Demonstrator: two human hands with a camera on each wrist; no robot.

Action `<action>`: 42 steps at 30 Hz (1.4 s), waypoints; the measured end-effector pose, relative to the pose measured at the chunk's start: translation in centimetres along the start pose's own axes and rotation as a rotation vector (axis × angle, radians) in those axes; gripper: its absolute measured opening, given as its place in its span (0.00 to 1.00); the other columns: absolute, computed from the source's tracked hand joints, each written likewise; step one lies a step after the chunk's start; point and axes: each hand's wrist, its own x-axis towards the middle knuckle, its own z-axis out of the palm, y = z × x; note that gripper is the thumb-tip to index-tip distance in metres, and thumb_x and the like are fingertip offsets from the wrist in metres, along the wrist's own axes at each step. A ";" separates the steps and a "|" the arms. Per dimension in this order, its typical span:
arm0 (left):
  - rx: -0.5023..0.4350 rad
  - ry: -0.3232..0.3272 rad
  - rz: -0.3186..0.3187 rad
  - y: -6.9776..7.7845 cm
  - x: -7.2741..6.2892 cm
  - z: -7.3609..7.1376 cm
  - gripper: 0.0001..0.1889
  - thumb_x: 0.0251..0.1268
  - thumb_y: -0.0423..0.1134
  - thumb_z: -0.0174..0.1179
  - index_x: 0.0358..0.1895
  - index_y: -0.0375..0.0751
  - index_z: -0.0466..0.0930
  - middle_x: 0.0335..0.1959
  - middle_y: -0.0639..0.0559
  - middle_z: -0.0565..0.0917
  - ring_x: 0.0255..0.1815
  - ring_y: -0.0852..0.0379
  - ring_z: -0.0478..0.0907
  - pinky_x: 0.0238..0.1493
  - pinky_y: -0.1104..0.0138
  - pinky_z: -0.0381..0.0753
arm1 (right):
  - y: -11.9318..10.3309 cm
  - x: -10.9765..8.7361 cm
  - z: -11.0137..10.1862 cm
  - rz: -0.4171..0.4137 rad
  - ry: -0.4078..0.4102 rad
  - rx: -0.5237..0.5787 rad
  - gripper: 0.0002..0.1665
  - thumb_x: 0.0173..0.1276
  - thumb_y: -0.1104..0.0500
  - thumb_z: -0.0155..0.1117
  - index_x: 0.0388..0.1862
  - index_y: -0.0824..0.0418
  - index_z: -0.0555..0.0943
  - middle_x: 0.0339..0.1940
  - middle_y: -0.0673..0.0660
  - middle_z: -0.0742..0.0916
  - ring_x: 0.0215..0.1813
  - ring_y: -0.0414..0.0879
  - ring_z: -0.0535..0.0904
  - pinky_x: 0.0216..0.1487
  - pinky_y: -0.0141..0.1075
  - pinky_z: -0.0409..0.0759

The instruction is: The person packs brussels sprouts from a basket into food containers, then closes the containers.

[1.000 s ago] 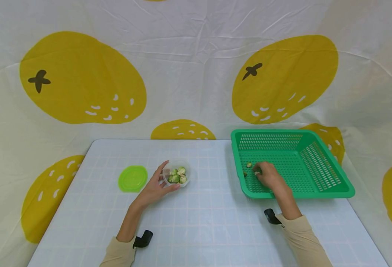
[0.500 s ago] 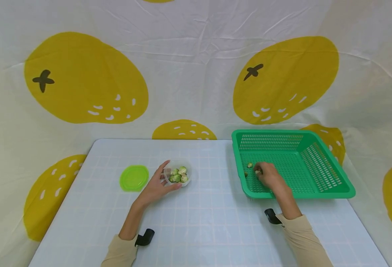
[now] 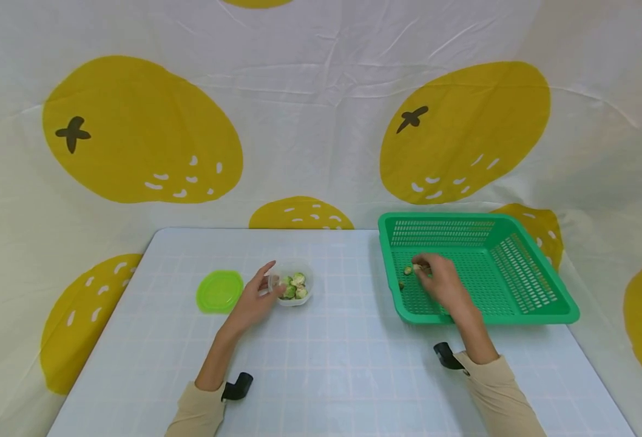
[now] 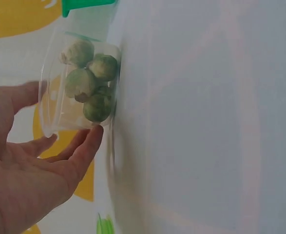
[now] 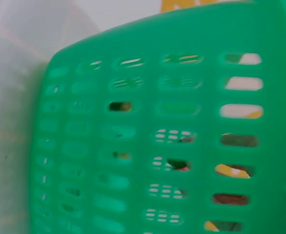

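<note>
My left hand (image 3: 255, 303) holds a small clear plastic container (image 3: 297, 300) from its left side, thumb by the rim and fingertips low on its wall. Several green Brussels sprouts (image 4: 80, 83) lie inside the container. In the head view my right hand (image 3: 441, 284) reaches into the green basket (image 3: 485, 319), pinching a Brussels sprout (image 3: 417, 267) between fingertips and thumb. Beside that hand, two more sprouts lie at the basket's left, a pale one (image 3: 407, 271) and a darker one (image 3: 401, 286). The right wrist view looks at the slotted basket wall (image 5: 206, 34), which mostly hides the hand.
A bright green round lid (image 3: 219, 292) lies left of the container. The basket stands at the right of the table (image 3: 332, 364), which has a pale checked cover. Behind it hangs a white cloth (image 3: 310, 121) printed with yellow fruit.
My right hand has shifted slightly towards the back of the basket with the sprout at its fingertips. My left thumb has moved up to the container's rim.
</note>
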 end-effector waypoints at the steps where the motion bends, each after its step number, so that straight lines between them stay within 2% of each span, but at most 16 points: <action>1: 0.010 -0.002 -0.002 0.0 -0.1 0.0 0.41 0.73 0.43 0.66 0.83 0.46 0.54 0.70 0.34 0.71 0.71 0.37 0.68 0.70 0.47 0.73 | -0.1 0.0 -0.1 -0.006 0.006 0.007 0.13 0.74 0.71 0.62 0.54 0.76 0.82 0.49 0.72 0.85 0.51 0.67 0.81 0.50 0.59 0.82; 10: 0.087 -0.040 0.038 0.1 -0.3 -0.1 0.52 0.62 0.50 0.74 0.83 0.43 0.51 0.77 0.35 0.59 0.77 0.38 0.60 0.75 0.46 0.65 | -1.5 0.6 -0.2 -0.044 0.079 0.075 0.13 0.73 0.72 0.63 0.54 0.75 0.82 0.51 0.71 0.85 0.53 0.66 0.82 0.55 0.58 0.83; 15: 0.109 -0.058 0.027 0.3 -0.3 -0.1 0.56 0.58 0.54 0.76 0.83 0.44 0.49 0.80 0.35 0.54 0.78 0.32 0.57 0.75 0.42 0.64 | -2.3 0.8 0.0 -0.052 0.109 0.106 0.14 0.73 0.71 0.64 0.55 0.73 0.82 0.52 0.69 0.85 0.53 0.64 0.83 0.55 0.56 0.83; 27: 0.123 -0.051 0.069 0.1 -0.2 -0.1 0.56 0.56 0.53 0.78 0.83 0.43 0.51 0.79 0.34 0.56 0.77 0.33 0.59 0.74 0.43 0.65 | -3.8 1.4 1.1 -0.159 0.232 0.254 0.14 0.71 0.70 0.67 0.54 0.72 0.83 0.51 0.66 0.86 0.52 0.61 0.84 0.55 0.54 0.84; 31: 0.132 -0.055 0.074 0.1 -0.2 -0.1 0.56 0.57 0.53 0.77 0.83 0.43 0.51 0.79 0.34 0.55 0.78 0.34 0.59 0.74 0.44 0.66 | -4.5 1.7 1.5 -0.121 0.234 0.330 0.15 0.72 0.67 0.68 0.55 0.71 0.83 0.52 0.64 0.87 0.54 0.58 0.84 0.57 0.51 0.84; 36: 0.124 -0.057 0.069 0.2 -0.3 -0.1 0.55 0.58 0.52 0.77 0.83 0.43 0.51 0.79 0.34 0.55 0.78 0.33 0.58 0.74 0.43 0.66 | -5.6 2.0 2.3 -0.053 0.195 0.402 0.15 0.73 0.64 0.69 0.56 0.67 0.84 0.53 0.62 0.87 0.56 0.55 0.83 0.59 0.45 0.84; 42: 0.128 -0.061 0.067 0.1 -0.4 -0.1 0.56 0.58 0.53 0.77 0.83 0.45 0.50 0.79 0.35 0.55 0.78 0.35 0.58 0.74 0.43 0.66 | -7.6 2.3 3.2 -0.057 0.178 0.467 0.15 0.72 0.69 0.67 0.56 0.73 0.82 0.53 0.69 0.86 0.57 0.62 0.82 0.60 0.53 0.82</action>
